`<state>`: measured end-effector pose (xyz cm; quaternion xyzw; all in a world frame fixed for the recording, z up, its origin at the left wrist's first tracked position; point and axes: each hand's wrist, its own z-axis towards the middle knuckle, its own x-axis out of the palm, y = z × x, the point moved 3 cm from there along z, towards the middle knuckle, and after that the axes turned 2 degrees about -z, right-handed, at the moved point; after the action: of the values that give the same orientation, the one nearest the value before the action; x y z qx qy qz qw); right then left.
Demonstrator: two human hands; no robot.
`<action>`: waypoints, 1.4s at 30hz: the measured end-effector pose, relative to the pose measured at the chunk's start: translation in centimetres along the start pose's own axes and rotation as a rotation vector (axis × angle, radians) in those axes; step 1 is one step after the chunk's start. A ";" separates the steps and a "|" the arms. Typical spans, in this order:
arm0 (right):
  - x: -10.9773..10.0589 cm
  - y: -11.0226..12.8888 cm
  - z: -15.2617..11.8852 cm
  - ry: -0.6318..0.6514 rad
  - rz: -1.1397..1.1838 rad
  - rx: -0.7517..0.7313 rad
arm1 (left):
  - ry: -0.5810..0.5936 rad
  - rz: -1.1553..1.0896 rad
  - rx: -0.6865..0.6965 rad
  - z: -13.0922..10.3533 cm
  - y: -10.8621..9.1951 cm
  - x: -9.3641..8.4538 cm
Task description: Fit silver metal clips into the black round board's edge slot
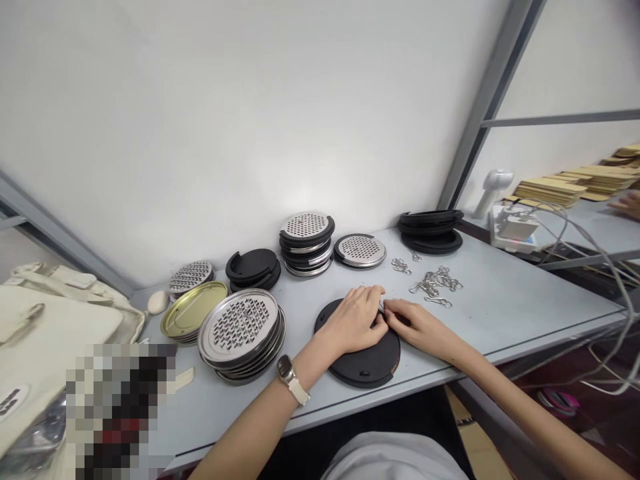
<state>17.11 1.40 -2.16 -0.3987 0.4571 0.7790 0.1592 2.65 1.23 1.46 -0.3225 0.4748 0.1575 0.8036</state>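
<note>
A round black disc, with a small hole near its front edge, lies flat on the table before me. My left hand rests over its top, fingers bent and pressed together towards the right rim, the thumb on the disc. At that rim my right hand pinches a small metal clip, mostly hidden between both hands' fingertips. Several loose metal clips are scattered behind my right hand. To the left stands a stack of round metal graters, a gold-coloured round lid behind it.
Against the wall stand a mixed stack of graters and black rings, a single ringed grater, black discs and black rings. A cream bag sits left. Cables and another person's hand are at right.
</note>
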 end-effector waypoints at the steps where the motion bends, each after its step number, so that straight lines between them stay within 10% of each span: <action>1: 0.0 0.0 0.0 0.000 0.004 0.005 | -0.001 0.000 0.003 0.0 0.0 0.0; 42: 0.1 -0.2 -0.1 -0.017 0.059 0.054 | -0.009 0.009 0.037 0.1 0.1 0.2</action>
<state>17.22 1.36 -2.33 -0.3738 0.4883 0.7740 0.1508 2.72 1.34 1.28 -0.3050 0.4755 0.1537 0.8107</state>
